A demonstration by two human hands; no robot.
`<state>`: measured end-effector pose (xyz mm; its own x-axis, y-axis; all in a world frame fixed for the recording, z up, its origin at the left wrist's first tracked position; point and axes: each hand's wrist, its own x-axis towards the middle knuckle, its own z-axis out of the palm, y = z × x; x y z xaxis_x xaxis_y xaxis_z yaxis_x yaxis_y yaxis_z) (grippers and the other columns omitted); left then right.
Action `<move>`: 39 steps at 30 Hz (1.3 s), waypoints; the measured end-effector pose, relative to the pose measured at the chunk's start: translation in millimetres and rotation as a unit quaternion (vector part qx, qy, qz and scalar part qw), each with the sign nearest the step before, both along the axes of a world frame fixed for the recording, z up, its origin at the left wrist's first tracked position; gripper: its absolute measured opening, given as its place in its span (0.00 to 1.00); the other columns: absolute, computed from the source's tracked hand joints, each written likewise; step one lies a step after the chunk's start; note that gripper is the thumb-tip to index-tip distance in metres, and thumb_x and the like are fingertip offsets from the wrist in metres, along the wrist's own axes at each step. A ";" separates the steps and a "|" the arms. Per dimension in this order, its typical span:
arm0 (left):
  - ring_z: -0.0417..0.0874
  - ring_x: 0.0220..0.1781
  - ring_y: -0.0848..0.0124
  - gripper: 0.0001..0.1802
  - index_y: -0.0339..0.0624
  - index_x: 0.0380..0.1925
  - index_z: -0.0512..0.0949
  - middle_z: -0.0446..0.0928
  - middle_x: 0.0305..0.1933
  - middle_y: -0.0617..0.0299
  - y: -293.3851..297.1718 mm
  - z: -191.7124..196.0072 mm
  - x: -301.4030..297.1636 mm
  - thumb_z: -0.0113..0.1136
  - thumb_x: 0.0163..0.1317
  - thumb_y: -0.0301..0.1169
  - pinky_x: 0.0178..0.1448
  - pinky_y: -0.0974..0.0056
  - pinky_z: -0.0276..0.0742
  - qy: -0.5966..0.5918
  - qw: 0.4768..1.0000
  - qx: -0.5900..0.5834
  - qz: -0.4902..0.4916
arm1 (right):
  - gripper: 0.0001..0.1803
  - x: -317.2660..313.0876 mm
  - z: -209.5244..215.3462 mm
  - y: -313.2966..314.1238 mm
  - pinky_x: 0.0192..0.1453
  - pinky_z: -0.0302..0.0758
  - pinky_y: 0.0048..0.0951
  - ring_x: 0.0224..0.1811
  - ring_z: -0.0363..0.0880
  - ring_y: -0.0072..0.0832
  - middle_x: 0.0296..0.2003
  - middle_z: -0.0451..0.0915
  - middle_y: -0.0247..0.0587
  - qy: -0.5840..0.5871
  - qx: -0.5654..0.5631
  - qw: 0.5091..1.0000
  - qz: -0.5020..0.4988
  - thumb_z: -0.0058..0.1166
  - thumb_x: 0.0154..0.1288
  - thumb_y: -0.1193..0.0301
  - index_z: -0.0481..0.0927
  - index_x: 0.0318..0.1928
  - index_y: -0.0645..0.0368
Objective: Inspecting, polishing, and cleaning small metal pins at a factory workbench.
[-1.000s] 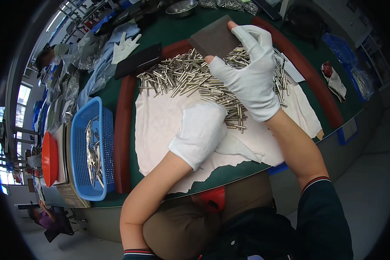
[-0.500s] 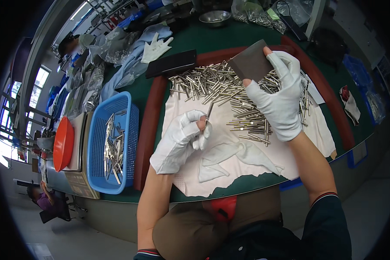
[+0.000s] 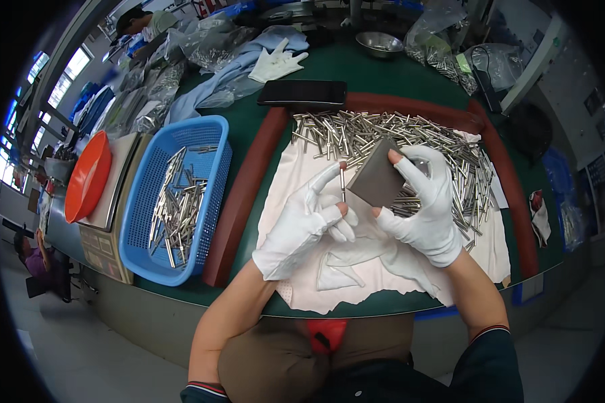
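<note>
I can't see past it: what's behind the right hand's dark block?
Around the dark block, metal pins show past its upper edge and pink cloth to its left; anything directly behind is covered.

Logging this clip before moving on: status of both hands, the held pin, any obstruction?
Left hand: one metal pin pinched. Right hand: dark block held. Nothing visible between pin and block; pin pile beyond.

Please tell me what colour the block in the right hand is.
The block in the right hand is dark greyish brown, best seen in the head view.
</note>
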<state>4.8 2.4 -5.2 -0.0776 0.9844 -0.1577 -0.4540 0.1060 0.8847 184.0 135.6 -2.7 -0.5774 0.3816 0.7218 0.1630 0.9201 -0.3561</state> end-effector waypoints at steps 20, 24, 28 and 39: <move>0.81 0.26 0.75 0.41 0.36 0.72 0.57 0.79 0.30 0.60 -5.4 3.2 -4.3 0.66 0.64 0.35 0.32 0.73 0.76 -0.059 0.997 0.012 -0.055 | 0.42 1.3 2.6 -0.7 0.53 0.69 0.39 0.50 0.72 0.40 0.52 0.72 0.46 -0.012 -0.021 0.999 0.037 0.69 0.37 0.63 0.76 0.60 0.56; 0.80 0.26 0.76 0.40 0.37 0.73 0.55 0.79 0.30 0.62 -5.9 0.2 -6.9 0.64 0.66 0.34 0.32 0.73 0.75 -0.083 0.993 0.035 -0.083 | 0.42 1.8 3.1 -1.1 0.53 0.70 0.40 0.49 0.73 0.41 0.52 0.72 0.46 -0.014 -0.016 0.999 0.031 0.69 0.37 0.63 0.76 0.60 0.56; 0.80 0.26 0.77 0.41 0.36 0.73 0.54 0.78 0.30 0.63 -5.9 -5.2 -9.4 0.64 0.66 0.34 0.31 0.73 0.75 -0.109 0.988 0.042 -0.099 | 0.42 0.7 4.8 -2.2 0.54 0.69 0.41 0.50 0.73 0.42 0.52 0.73 0.45 -0.010 -0.018 0.999 0.036 0.69 0.37 0.63 0.76 0.60 0.56; 0.78 0.25 0.77 0.53 0.33 0.72 0.56 0.79 0.27 0.62 -5.2 8.0 -0.2 0.75 0.54 0.44 0.29 0.73 0.72 -0.027 0.998 0.011 -0.052 | 0.41 3.5 7.4 -1.9 0.54 0.68 0.41 0.49 0.73 0.41 0.50 0.73 0.45 -0.022 -0.057 0.997 0.046 0.69 0.36 0.63 0.77 0.58 0.56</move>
